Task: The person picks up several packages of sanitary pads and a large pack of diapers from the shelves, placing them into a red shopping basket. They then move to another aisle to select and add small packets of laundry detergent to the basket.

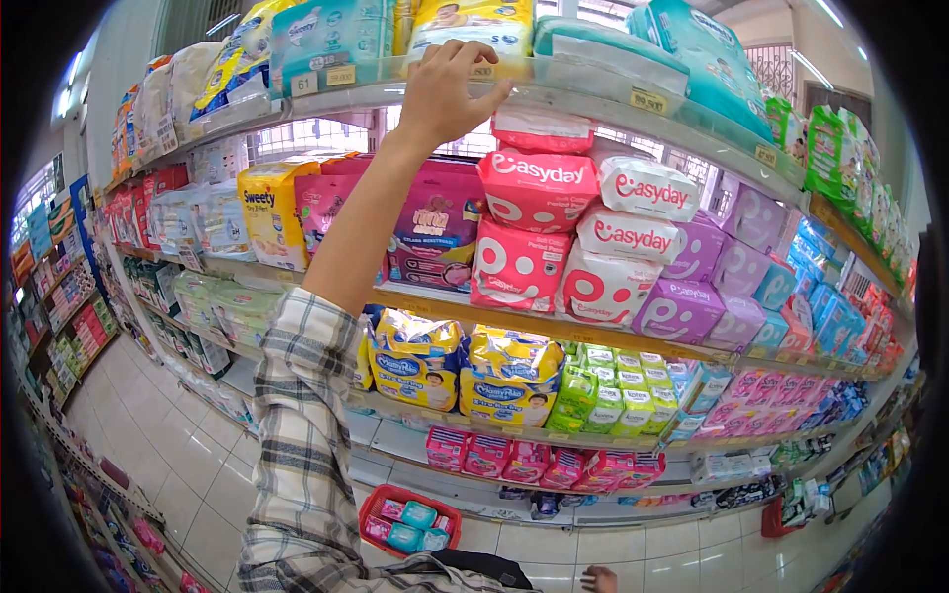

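My left hand (450, 94) is raised to the top shelf, its fingers bent over the clear front lip and its thumb held apart. Just behind the fingers is a yellow pack (484, 28), with teal packs (331, 44) to the left. The hand does not visibly enclose a pack. Low at the bottom edge, my right hand (598, 578) is partly in view, fingers apart and nothing visible in it. Below the raised hand, red and white Easyday packs (539, 178) are stacked.
A red basket (456, 529) with teal and pink packs stands on the tiled floor (203, 445). The top shelf's edge (593, 107) crosses the view. Lower shelves hold yellow diaper packs (415, 366), green packs and pink packs (484, 453). Another stocked shelf (74, 316) stands left.
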`<state>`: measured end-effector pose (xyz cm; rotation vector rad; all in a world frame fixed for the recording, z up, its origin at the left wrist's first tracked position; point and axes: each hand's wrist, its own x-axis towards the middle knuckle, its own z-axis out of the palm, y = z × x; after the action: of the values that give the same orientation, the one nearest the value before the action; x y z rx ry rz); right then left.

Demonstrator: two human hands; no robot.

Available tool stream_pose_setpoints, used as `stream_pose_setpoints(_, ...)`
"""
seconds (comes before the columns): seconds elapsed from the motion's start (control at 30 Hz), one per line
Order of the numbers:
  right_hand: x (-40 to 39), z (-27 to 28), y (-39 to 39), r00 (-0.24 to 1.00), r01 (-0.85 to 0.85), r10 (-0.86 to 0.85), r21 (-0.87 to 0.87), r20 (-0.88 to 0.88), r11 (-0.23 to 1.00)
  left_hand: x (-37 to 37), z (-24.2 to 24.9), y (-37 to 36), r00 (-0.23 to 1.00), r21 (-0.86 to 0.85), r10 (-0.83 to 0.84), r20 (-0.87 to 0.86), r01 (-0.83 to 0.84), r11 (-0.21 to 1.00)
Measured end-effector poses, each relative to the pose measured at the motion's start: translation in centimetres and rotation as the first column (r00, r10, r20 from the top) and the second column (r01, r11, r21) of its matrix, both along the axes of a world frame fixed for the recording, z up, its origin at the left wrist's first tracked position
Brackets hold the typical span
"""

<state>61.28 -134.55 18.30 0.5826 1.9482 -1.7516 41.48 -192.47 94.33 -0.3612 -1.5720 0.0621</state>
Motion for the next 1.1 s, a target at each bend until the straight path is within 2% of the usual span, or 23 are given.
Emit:
stream_pose_setpoints(0.03,-2.2,5.2,-1.7,0.995,-0.077,0.075,-0.038,-0.061,0.996,-0.1,0.3,-1.0,1.000,0.017,0.015,-0.010,-0.014,1.000)
stream_pose_setpoints(0.07,-5.1,8.5,-2.5,0.989,-0.101,0.079,-0.183,-0.121,0.978,-0.1,0.7,-2.0,0.999,0.033,0.030,-0.018,-0.029,0.999)
stream_pose_setpoints(0.13,-9.8,18.3,-6.0,0.914,-0.297,0.252,-0.100,-0.318,0.950,0.0,1.3,-3.9,1.000,0.067,0.015,-0.009,-0.015,0.998)
stream_pose_setpoints(0.17,-12.0,24.2,-7.9,0.759,-0.414,0.425,0.138,-0.494,0.900,0.1,1.6,-4.8,1.000,0.087,-0.016,0.004,0.015,0.996)
stream_pose_setpoints(0.2,-12.3,32.0,-11.2,0.668,-0.520,0.374,-0.044,-0.643,0.853,0.2,2.0,-5.7,0.999,0.109,-0.048,0.015,0.046,0.993)
stream_pose_setpoints(0.23,-12.0,39.3,-13.9,0.591,-0.558,0.376,-0.025,-0.713,0.829,0.1,2.6,-6.6,0.998,0.120,-0.056,0.028,0.052,0.991)
stream_pose_setpoints(0.27,-12.0,44.9,-16.4,0.376,-0.574,0.337,0.068,-0.863,0.816,-0.1,3.0,-7.5,0.997,0.135,-0.064,0.045,0.057,0.989)
stream_pose_setpoints(0.3,-11.9,50.2,-18.8,0.222,-0.624,0.288,0.092,-0.931,0.776,-0.3,3.4,-8.2,0.995,0.151,-0.072,0.063,0.062,0.987)
stream_pose_setpoints(0.33,-12.2,54.5,-21.0,0.051,-0.583,0.216,0.146,-0.975,0.799,-0.4,3.9,-8.8,0.992,0.170,-0.102,0.077,0.088,0.982)
stream_pose_setpoints(0.4,-13.1,62.7,-25.2,-0.185,-0.494,0.133,0.209,-0.974,0.844,-0.6,5.2,-9.7,0.981,0.211,-0.165,0.097,0.142,0.967)
stream_pose_setpoints(0.43,-13.7,66.1,-27.5,-0.256,-0.431,0.063,0.172,-0.965,0.886,-0.9,5.9,-10.1,0.981,0.215,-0.161,0.111,0.135,0.967)
stream_pose_setpoints(0.47,-14.9,69.5,-29.5,-0.324,-0.284,0.063,0.161,-0.944,0.945,-1.5,6.5,-10.4,0.979,0.220,-0.159,0.126,0.129,0.967)
stream_pose_setpoints(0.5,-14.4,72.8,-32.3,-0.312,-0.218,0.006,0.077,-0.950,0.973,-2.0,7.2,-10.8,0.978,0.225,-0.156,0.140,0.122,0.967)
stream_pose_setpoints(0.53,-15.8,75.8,-34.3,-0.388,-0.283,0.027,0.147,-0.921,0.948,-2.7,7.9,-11.3,0.978,0.224,-0.122,0.170,0.082,0.971)
stream_pose_setpoints(0.6,-18.9,80.8,-38.6,-0.402,-0.295,0.039,0.169,-0.915,0.940,-4.0,9.0,-12.1,0.970,0.221,-0.051,0.236,-0.003,0.975)
stream_pose_setpoints(0.67,-21.8,83.4,-43.0,-0.393,-0.120,0.164,0.228,-0.905,0.966,-3.5,9.5,-11.6,0.924,0.306,-0.064,0.376,-0.059,0.950)
stream_pose_setpoints(0.73,-24.6,84.8,-46.1,-0.271,0.027,0.304,0.308,-0.913,0.951,-4.4,10.0,-11.7,0.884,0.354,-0.063,0.463,-0.120,0.928)
stream_pose_setpoints(0.8,-27.1,85.4,-48.3,-0.177,0.287,0.397,0.338,-0.901,0.896,-5.9,10.4,-12.3,0.865,0.384,-0.042,0.500,-0.177,0.906)
stream_pose_setpoints(0.83,-27.9,85.9,-49.1,-0.126,0.408,0.434,0.353,-0.892,0.842,-5.9,10.8,-12.3,0.804,0.368,-0.062,0.591,-0.201,0.908)
stream_pose_setpoints(0.9,-28.8,86.9,-49.5,0.062,0.448,0.529,0.497,-0.847,0.743,-6.0,11.9,-12.3,0.650,0.329,-0.100,0.753,-0.240,0.913)
stream_pose_setpoints(0.93,-28.9,87.3,-49.5,0.157,0.458,0.562,0.564,-0.812,0.687,-6.0,12.0,-12.5,0.632,0.341,-0.121,0.765,-0.238,0.909)
stream_pose_setpoints(1.0,-29.2,88.0,-50.6,0.228,0.486,0.563,0.593,-0.795,0.642,-5.8,11.9,-12.7,0.590,0.360,-0.160,0.791,-0.238,0.902)
stream_pose_setpoints(1.1,-29.6,87.7,-52.2,0.315,0.527,0.575,0.643,-0.755,0.556,-5.8,11.4,-12.1,0.549,0.557,-0.338,0.765,-0.299,0.774)
